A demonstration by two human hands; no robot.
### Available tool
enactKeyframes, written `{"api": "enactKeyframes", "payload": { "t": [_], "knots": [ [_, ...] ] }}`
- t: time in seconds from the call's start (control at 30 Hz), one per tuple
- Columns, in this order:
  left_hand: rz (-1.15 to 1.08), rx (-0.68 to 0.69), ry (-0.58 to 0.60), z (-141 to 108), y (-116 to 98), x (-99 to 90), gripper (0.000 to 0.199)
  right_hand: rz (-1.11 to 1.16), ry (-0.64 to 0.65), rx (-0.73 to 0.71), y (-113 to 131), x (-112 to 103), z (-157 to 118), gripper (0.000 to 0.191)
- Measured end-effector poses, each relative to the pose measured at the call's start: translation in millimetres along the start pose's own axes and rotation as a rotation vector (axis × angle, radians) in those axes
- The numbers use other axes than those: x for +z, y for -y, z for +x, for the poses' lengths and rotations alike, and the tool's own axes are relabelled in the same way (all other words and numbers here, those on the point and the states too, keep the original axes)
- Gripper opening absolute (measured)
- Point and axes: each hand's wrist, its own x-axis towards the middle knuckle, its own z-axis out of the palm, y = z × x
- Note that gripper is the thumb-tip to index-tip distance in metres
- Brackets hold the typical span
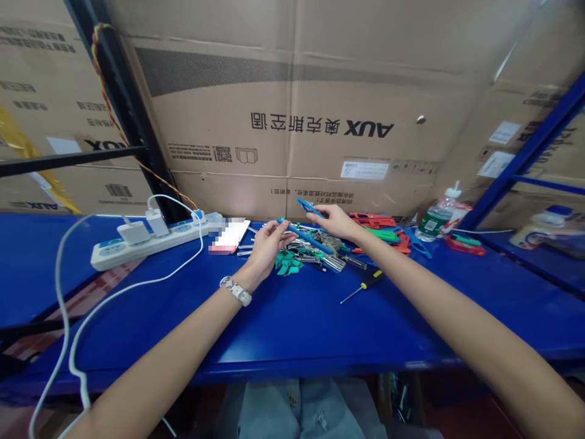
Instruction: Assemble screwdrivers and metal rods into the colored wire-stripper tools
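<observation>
My left hand (269,244), with a watch on its wrist, is closed on one end of a long blue strip (311,239) that slants down to the right. My right hand (334,221) is up and to the right, its fingers pinching a short blue piece (307,207). Beneath both hands lies a pile of metal and clear-handled parts (336,262), with small green pieces (287,263) at its front left. A yellow and black screwdriver (365,284) rests on the blue table (292,329) in front of the pile.
A white power strip (137,241) with plugs and loose cables is at the left, beside a white card (235,235). Orange pieces (372,219) and green pieces (382,235) lie right of the pile, near a water bottle (434,216). Cardboard boxes (292,79) stand behind.
</observation>
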Motion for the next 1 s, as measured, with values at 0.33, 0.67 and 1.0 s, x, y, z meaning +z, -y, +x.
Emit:
{"api": "enactKeyframes", "payload": {
  "t": [0.33,0.67,1.0],
  "knots": [
    [-0.050,-0.002,0.054,-2,7,26.2,0.019,0.218,0.107,-0.035,36,13,-40,0.039],
    [0.142,0.029,0.165,28,11,73.8,0.018,-0.136,-0.001,-0.016,5,-54,-65,0.047],
    [1.045,0.327,0.503,114,37,73.9,0.005,-0.672,-0.015,0.180,-80,-85,-44,0.046]
  ]
}}
